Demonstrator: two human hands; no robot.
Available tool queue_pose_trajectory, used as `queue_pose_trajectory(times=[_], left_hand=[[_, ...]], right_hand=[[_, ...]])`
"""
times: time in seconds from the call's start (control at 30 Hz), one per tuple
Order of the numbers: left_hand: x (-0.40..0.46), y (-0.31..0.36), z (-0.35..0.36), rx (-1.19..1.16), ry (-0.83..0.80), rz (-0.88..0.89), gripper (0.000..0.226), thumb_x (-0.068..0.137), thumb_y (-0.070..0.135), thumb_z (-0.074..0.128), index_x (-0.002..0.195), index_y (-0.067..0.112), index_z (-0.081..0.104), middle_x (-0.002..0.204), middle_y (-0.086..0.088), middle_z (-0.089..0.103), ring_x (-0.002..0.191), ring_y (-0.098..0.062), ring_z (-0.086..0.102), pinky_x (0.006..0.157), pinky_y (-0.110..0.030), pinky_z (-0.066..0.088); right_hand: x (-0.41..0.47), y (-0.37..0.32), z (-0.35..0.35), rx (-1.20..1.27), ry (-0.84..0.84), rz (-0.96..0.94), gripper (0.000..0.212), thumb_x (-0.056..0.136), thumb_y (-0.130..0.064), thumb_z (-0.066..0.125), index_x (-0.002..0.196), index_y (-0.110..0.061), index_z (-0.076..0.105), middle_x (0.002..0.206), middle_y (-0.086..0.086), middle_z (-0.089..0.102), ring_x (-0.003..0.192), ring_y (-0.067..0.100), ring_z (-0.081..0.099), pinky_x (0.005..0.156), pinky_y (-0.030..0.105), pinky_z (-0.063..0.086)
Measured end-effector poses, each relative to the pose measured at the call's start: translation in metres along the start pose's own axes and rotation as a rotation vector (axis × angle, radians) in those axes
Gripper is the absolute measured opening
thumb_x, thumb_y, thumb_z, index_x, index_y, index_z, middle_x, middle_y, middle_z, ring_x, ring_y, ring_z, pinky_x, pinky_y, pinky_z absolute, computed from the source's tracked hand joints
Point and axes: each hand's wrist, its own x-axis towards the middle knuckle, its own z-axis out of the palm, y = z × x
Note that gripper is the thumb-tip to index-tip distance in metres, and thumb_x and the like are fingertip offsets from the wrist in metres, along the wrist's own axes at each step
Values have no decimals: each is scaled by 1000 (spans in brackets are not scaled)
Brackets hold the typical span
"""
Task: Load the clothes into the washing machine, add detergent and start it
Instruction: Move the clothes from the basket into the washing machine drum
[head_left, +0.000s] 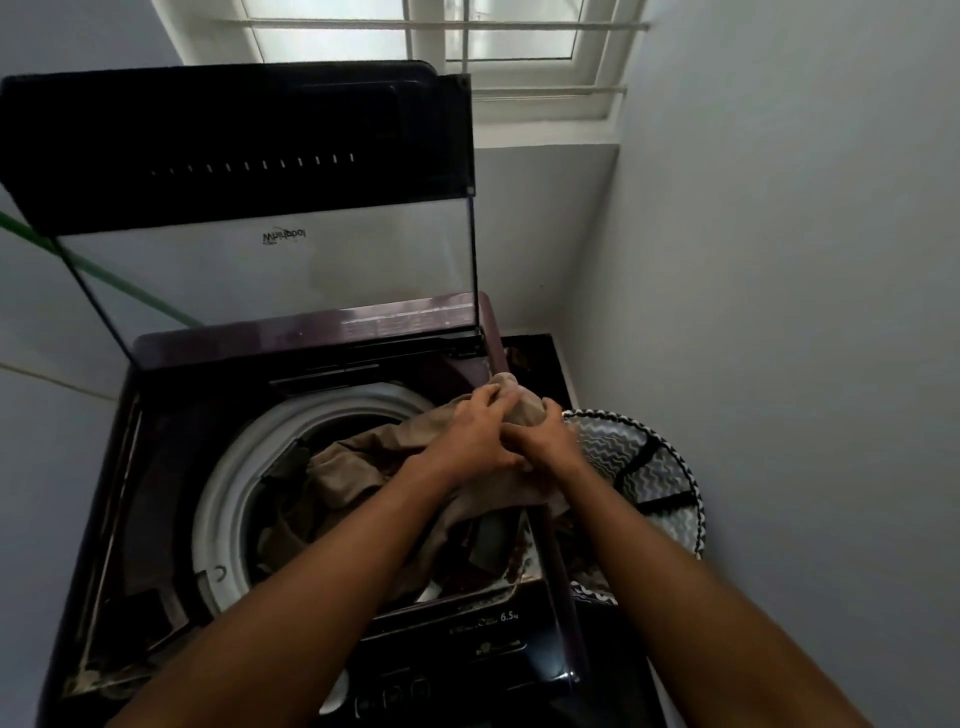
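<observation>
Head view: 1 camera, looking down over both forearms at a top-loading washing machine in a narrow corner.
Left hand: fingers curled into a tan garment, gripping the bunched top of it, so the cloth is gathered rather than dangling.
Right hand: pressed against the left one, fingers also closed on the same bundle; 2 hands on 1 piece looks like a way to keep loose cloth together over the machine's right edge.
Garment's run: from the hands it trails down and to their left, into the drum, so part is already in and the gripped end is not.
Clothes in drum: more tan folds lie below and left of the hands, with darker pieces under the wrists.
Lid: propped upright beyond the hands, which keeps the drum mouth open for loading.
Laundry basket: just right of the right hand, beside the machine, placed for a short lift across; what remains inside is hard to tell.
Control panel: near edge, under the forearms, untouched.
Stage, as I judge it: loading under way; no detergent in sight, start not yet due.
</observation>
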Motion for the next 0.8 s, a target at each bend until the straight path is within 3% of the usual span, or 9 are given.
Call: queue_pose_trajectory(times=[0.07, 0.17, 0.33, 0.43, 0.53, 0.7, 0.8], left_hand=[[1, 4, 7, 79, 1, -15, 102, 71, 44, 80, 154, 29, 22, 156, -11, 18, 135, -38, 32, 113, -43, 34], [0, 5, 15, 100, 29, -42, 105, 71, 44, 81, 155, 30, 19, 154, -10, 19, 132, -38, 34, 111, -43, 34], [-1, 5, 15, 29, 51, -80, 108, 67, 44, 83, 154, 32, 22, 150, -7, 24, 131, -33, 33, 110, -42, 35], [-4, 4, 17, -34, 80, -105, 106, 67, 41, 84, 153, 35, 22, 148, -5, 28, 130, -30, 33, 108, -41, 38], [-7, 3, 18, -87, 129, -114, 100, 67, 38, 83, 150, 34, 26, 140, -3, 35, 126, -26, 38, 106, -39, 40], [-18, 1, 12, -228, 204, -94, 90, 74, 30, 79, 146, 32, 26, 135, -3, 42, 124, -23, 45, 104, -37, 45], [-28, -2, -3, -405, 248, -58, 93, 73, 29, 80, 144, 46, 22, 141, 0, 40, 121, -15, 49, 100, -33, 48]], right_hand=[[3, 4, 5, 160, -49, 9, 113, 44, -72, 67, 143, -26, 39, 129, 13, 57, 107, 30, 62, 81, 42, 59], [3, 3, 8, 235, -75, 5, 88, 57, -63, 64, 133, -21, 48, 107, 6, 65, 91, 25, 67, 81, 46, 60], [-3, -6, 4, 161, -72, 11, 70, 76, -55, 65, 131, -17, 44, 113, 10, 62, 91, 26, 64, 59, 31, 54], [-4, -11, 3, 37, -7, 2, 76, 78, -52, 69, 136, -14, 38, 121, 14, 61, 103, 32, 62, 71, 32, 49], [-12, -17, 4, -45, 73, -36, 81, 72, -52, 76, 132, -13, 38, 115, 12, 63, 104, 34, 63, 73, 33, 44], [-32, -31, 3, -234, 226, -142, 43, 78, -33, 73, 109, -15, 49, 107, 9, 67, 101, 32, 64, 82, 38, 50], [-41, -49, 3, -239, 247, -190, 31, 79, -22, 68, 107, -13, 59, 104, 10, 68, 100, 32, 64, 84, 37, 51]])
